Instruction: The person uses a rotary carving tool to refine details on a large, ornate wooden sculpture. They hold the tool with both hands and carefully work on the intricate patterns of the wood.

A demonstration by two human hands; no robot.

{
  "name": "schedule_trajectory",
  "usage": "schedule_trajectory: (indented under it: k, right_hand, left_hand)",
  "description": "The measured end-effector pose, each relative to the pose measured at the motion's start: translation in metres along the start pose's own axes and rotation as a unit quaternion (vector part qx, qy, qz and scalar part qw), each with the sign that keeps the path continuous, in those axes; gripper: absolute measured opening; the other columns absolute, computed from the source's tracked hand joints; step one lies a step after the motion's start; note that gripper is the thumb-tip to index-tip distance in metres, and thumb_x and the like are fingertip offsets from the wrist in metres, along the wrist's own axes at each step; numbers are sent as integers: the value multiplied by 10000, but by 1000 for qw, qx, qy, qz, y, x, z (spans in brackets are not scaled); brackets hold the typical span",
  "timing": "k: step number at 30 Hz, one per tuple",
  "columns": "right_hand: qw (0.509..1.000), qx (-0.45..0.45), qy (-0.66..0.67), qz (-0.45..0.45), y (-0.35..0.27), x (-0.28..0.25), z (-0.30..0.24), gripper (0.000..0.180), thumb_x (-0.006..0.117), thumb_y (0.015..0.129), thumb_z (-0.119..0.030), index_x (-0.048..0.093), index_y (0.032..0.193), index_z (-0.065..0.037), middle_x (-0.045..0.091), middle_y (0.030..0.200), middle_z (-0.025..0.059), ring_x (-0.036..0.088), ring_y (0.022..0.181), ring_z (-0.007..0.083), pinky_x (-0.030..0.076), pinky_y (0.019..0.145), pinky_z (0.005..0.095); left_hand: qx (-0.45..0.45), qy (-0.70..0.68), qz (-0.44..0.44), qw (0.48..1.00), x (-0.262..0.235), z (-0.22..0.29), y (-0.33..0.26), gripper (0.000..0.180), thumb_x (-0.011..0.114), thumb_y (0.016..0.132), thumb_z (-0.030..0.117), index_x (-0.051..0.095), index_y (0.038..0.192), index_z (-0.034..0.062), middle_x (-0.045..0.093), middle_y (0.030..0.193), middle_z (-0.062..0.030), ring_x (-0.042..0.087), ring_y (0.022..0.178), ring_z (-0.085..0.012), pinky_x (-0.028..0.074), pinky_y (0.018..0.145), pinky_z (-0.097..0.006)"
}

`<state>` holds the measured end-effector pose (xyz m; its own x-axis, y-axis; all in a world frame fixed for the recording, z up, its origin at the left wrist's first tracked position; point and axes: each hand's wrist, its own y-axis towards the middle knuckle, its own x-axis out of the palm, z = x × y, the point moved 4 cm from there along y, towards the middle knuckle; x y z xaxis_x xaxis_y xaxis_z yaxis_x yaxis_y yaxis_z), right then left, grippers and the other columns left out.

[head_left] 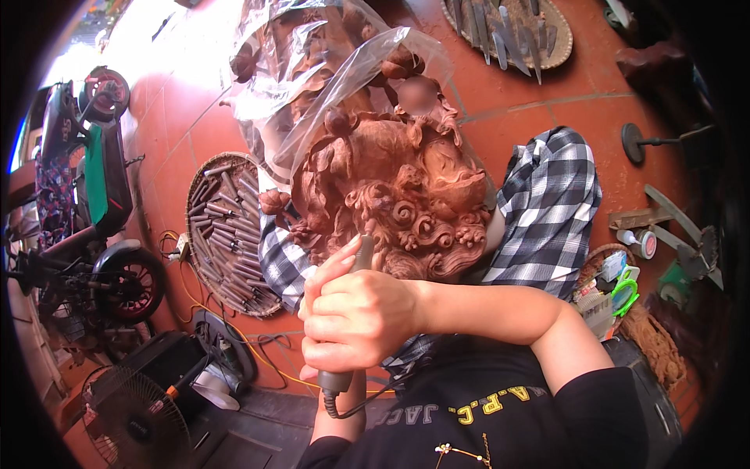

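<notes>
My right hand [359,324] is wrapped round a dark grey corded handheld power tool [364,252], with its cable leaving the lower end. My left forearm [334,426] comes up from the lower edge to the tool, and the left hand is mostly hidden behind the right. Fingers lie along the tool's upper end; which hand they belong to I cannot tell. Just beyond stands a reddish-brown wood carving [398,195] with a figure, curls and scrolls, between my knees in checked cloth. Whether the tool touches the wood is unclear.
Clear plastic sheeting [344,94] drapes over the carving's far part. A round basket of chisels [226,227] lies left, and a tray of blades [558,47] far right. A motorbike [109,195] and a fan [137,426] stand left; an orange cable [258,352] crosses the floor.
</notes>
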<state>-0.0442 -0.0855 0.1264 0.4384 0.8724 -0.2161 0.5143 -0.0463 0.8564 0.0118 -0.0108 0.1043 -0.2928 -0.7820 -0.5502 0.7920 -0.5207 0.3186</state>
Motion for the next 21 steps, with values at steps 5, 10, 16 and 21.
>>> schedule_trajectory:
  k: [5, 10, 16, 21]
  right_hand:
    - [999, -22, -8, 41, 4, -5, 5, 314, 732, 809, -347, 571, 753, -84, 515, 671, 2, 578, 614, 153, 478, 554, 290]
    - [999, 24, -33, -13, 7, 7, 2, 253, 691, 788, -294, 547, 739, -92, 511, 666, 8, 593, 620, 163, 487, 553, 298]
    - [985, 90, -115, -95, 24, 21, 0, 152, 630, 730, -199, 516, 732, -100, 501, 670, 7, 604, 636, 165, 499, 566, 301]
    - [998, 49, -46, -19, 13, -9, -16, 229, 699, 679, -126, 634, 893, -82, 575, 810, 33, 629, 782, 188, 559, 724, 331]
  left_hand:
    - [6, 37, 8, 999, -8, 7, -15, 269, 729, 886, 54, 628, 1131, 6, 717, 1071, -178, 715, 980, -238, 604, 802, -323]
    - [15, 59, 21, 998, -12, 10, -22, 264, 731, 885, 57, 632, 1125, 8, 720, 1063, -177, 719, 971, -238, 607, 793, -322]
    - [28, 86, 36, 995, -15, 14, -32, 258, 733, 885, 61, 636, 1118, 10, 723, 1054, -176, 724, 960, -238, 611, 783, -320]
    - [56, 116, 34, 991, -1, 9, -34, 253, 735, 884, 64, 640, 1112, 12, 726, 1046, -176, 728, 951, -238, 614, 774, -318]
